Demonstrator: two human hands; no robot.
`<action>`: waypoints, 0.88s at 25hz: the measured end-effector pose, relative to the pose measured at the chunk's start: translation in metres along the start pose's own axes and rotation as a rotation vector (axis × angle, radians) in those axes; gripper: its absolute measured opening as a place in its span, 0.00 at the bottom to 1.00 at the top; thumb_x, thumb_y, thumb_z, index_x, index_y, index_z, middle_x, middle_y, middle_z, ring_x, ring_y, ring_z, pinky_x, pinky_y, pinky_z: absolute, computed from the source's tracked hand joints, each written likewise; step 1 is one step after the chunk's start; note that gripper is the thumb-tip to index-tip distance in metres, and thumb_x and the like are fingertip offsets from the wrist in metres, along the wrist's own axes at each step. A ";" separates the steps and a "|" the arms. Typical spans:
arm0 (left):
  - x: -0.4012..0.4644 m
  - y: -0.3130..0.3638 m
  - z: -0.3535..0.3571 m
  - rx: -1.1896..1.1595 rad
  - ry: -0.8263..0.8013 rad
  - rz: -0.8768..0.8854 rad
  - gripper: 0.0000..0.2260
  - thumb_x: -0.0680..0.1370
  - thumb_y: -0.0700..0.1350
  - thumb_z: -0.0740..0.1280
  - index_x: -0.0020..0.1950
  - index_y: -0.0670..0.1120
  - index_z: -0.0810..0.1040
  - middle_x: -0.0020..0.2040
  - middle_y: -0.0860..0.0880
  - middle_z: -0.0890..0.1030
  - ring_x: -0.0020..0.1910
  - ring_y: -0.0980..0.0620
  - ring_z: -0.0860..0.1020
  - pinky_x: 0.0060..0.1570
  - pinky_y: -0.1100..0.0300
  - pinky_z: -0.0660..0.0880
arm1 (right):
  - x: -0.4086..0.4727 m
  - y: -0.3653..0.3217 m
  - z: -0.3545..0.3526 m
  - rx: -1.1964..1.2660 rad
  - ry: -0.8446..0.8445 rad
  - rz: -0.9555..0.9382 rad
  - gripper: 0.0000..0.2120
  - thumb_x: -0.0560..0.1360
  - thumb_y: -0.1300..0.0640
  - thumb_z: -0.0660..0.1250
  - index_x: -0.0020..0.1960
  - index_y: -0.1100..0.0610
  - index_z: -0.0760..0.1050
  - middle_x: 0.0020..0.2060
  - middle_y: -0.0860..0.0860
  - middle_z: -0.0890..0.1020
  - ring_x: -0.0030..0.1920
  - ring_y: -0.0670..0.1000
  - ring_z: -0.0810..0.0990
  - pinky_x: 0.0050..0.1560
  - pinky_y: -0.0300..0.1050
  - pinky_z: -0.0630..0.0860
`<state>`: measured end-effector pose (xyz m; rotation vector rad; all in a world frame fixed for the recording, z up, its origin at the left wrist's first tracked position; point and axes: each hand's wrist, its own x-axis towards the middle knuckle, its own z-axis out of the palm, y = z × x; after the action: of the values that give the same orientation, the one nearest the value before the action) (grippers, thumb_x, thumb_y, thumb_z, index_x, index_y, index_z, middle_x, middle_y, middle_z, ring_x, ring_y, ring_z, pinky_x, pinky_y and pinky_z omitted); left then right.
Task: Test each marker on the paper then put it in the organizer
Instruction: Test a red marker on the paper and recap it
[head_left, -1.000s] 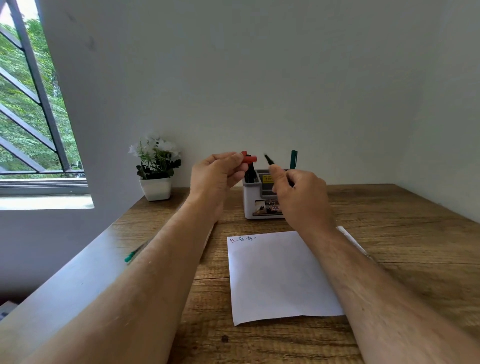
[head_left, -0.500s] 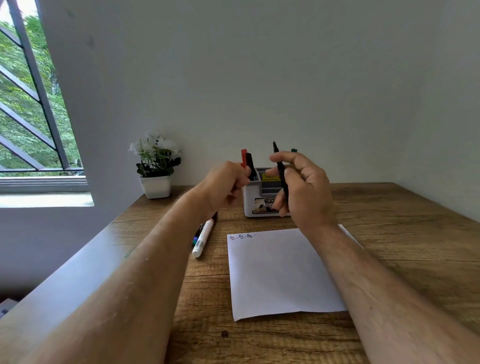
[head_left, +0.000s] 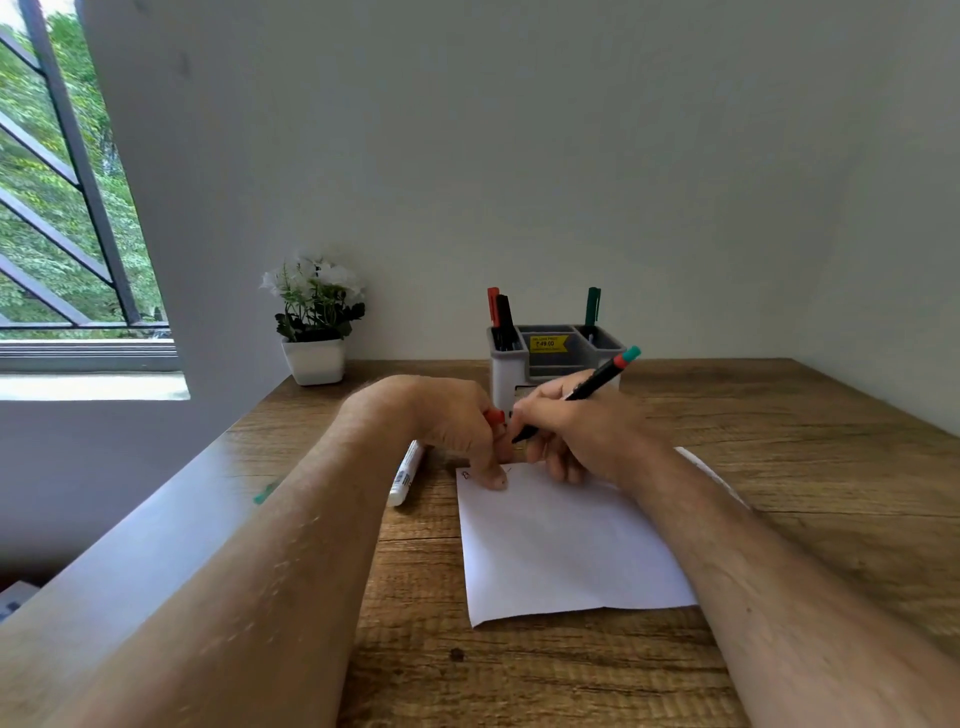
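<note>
Black marker (head_left: 582, 393): centre of frame, gripped in the right hand (head_left: 576, 431), tip slanted down toward the top edge of the paper (head_left: 561, 545), red-and-teal end raised toward upper right. Left hand (head_left: 452, 426): just left of it, fingers curled round a red cap (head_left: 494, 416), one fingertip pressing the paper's top left corner. Organizer (head_left: 506, 379): directly behind both hands, holding red, black and green pens. White marker (head_left: 405, 474): on the table (head_left: 779, 467), beside the left wrist.

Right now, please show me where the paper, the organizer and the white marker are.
paper (head_left: 561, 561), head view, bare middle of the sheet.
organizer (head_left: 505, 382), head view, white front wall.
white marker (head_left: 405, 475), head view, middle of the barrel.
</note>
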<state>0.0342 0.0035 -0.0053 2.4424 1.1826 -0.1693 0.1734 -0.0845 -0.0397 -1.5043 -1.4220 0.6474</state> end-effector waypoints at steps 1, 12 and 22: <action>0.002 0.000 0.001 0.013 0.004 0.007 0.15 0.68 0.49 0.79 0.52 0.51 0.82 0.53 0.52 0.82 0.56 0.49 0.77 0.63 0.50 0.72 | 0.001 0.002 0.001 -0.035 -0.033 0.017 0.09 0.76 0.57 0.67 0.40 0.59 0.82 0.29 0.57 0.82 0.23 0.51 0.75 0.22 0.39 0.67; 0.006 -0.001 0.000 0.027 0.005 0.029 0.17 0.69 0.48 0.78 0.57 0.51 0.84 0.57 0.51 0.82 0.59 0.49 0.76 0.66 0.48 0.71 | 0.000 0.002 0.004 -0.167 0.007 0.050 0.08 0.68 0.57 0.71 0.32 0.55 0.74 0.25 0.50 0.79 0.24 0.43 0.74 0.33 0.43 0.71; 0.007 -0.001 0.001 0.023 0.010 -0.011 0.20 0.69 0.48 0.78 0.60 0.49 0.81 0.58 0.49 0.81 0.59 0.47 0.76 0.65 0.48 0.72 | 0.001 0.002 0.004 -0.165 0.006 0.039 0.09 0.68 0.58 0.71 0.31 0.57 0.75 0.24 0.51 0.78 0.29 0.48 0.77 0.37 0.48 0.75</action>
<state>0.0384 0.0085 -0.0085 2.4593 1.2053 -0.1745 0.1707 -0.0824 -0.0431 -1.6647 -1.4745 0.5595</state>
